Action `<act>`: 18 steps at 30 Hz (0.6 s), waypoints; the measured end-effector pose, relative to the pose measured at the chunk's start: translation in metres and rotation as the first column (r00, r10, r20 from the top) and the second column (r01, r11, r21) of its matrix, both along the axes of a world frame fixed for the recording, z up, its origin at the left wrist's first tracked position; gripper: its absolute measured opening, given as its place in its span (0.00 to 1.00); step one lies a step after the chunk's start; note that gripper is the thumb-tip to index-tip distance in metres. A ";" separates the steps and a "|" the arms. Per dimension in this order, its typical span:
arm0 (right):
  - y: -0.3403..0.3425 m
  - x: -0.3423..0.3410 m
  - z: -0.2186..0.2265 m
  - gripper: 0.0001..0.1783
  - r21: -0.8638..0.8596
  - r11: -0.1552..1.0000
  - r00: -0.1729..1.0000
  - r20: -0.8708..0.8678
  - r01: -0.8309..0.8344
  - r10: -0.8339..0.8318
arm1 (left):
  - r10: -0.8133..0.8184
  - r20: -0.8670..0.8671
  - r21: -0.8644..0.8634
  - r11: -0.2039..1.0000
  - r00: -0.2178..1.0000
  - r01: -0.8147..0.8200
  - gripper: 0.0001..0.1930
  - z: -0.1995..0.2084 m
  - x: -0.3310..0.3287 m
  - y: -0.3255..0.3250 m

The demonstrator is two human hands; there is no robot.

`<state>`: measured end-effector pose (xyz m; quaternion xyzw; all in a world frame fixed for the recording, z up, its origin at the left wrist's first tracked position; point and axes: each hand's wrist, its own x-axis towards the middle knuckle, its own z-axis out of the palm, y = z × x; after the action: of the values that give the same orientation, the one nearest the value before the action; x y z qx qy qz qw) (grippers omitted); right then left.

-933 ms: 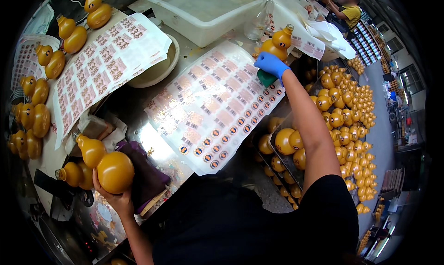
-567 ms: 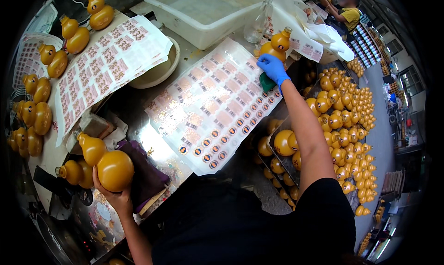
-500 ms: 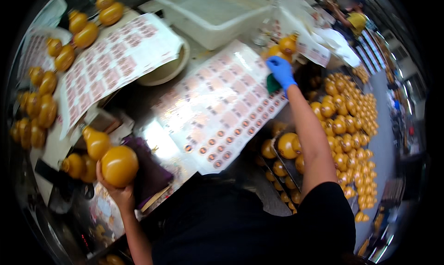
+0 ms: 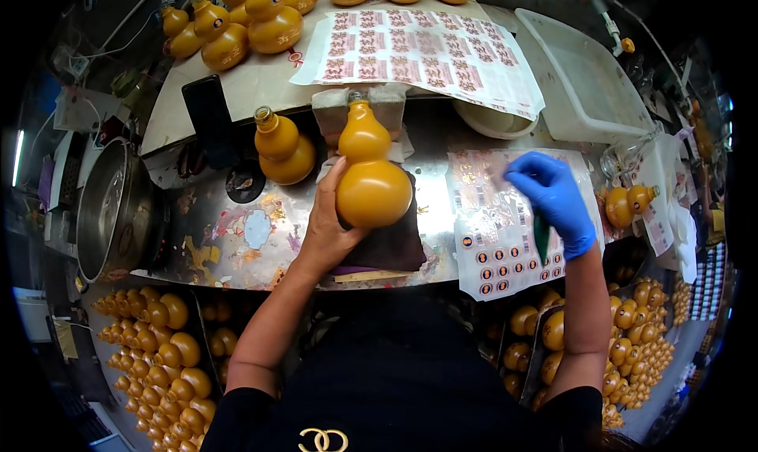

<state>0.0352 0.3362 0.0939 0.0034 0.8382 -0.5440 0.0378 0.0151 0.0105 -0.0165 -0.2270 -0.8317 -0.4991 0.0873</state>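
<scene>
My left hand (image 4: 328,219) is wrapped round the lower bulb of a glossy yellow gourd-shaped bottle (image 4: 373,193). The bottle stands tilted over a dark folded cloth (image 4: 387,243), its neck toward a padded block (image 4: 389,108). On the right, my blue-gloved right hand (image 4: 553,195) is closed above a sheet of decals (image 4: 482,247). A dark green flat piece (image 4: 542,235) sticks out below its curled fingers. The pinched fingertips are blurred, and whether they hold a decal as well I cannot make out.
Another gourd bottle (image 4: 284,156) stands left of the block, by a phone on a stand (image 4: 207,108). Behind lie printed decal sheets (image 4: 426,53) and several decorated gourds (image 4: 272,26). A white tub (image 4: 588,81) and a metal basin (image 4: 106,207) flank the bench. Many gourds (image 4: 158,349) fill the floor.
My view has swung left toward the gourd in my left hand. My right hand, with the green piece, has come back from the gourds beyond the decal sheet's far edge.
</scene>
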 end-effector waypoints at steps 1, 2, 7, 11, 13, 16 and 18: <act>-0.015 -0.004 0.001 0.07 -0.016 0.995 0.995 0.004 -0.103 0.103 | -0.002 -0.007 -0.013 1.000 1.000 0.002 0.50 0.004 0.000 0.000; -0.027 -0.006 -0.001 0.08 -0.052 0.987 0.988 0.013 -0.152 0.153 | -0.007 -0.013 -0.027 1.000 1.000 0.006 0.50 0.006 0.000 0.001; -0.076 -0.018 0.010 0.10 -0.197 0.906 0.906 0.131 -0.374 0.402 | -0.026 -0.057 -0.016 1.000 0.998 0.025 0.50 0.010 -0.002 0.000; -0.106 -0.034 0.003 0.13 -0.162 0.857 0.854 0.107 -0.490 0.509 | -0.086 0.082 0.053 0.995 0.993 0.081 0.54 0.011 -0.005 -0.003; -0.111 -0.045 -0.012 0.13 -0.121 0.861 0.858 0.095 -0.494 0.505 | -0.197 0.233 0.222 0.964 0.952 0.146 0.55 0.017 -0.006 -0.008; -0.113 -0.051 -0.021 0.14 -0.090 0.870 0.868 0.076 -0.484 0.491 | -0.424 0.427 0.572 0.811 0.799 0.125 0.53 0.033 -0.008 -0.012; -0.115 -0.052 -0.023 0.14 -0.098 0.878 0.876 0.079 -0.468 0.476 | -0.349 0.504 0.555 0.832 0.790 0.014 0.49 0.035 -0.009 -0.008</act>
<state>-0.0169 0.2215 0.0706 -0.1753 0.7896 -0.5487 0.2115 0.0062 0.0025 0.0187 -0.1114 -0.6220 -0.7572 -0.1655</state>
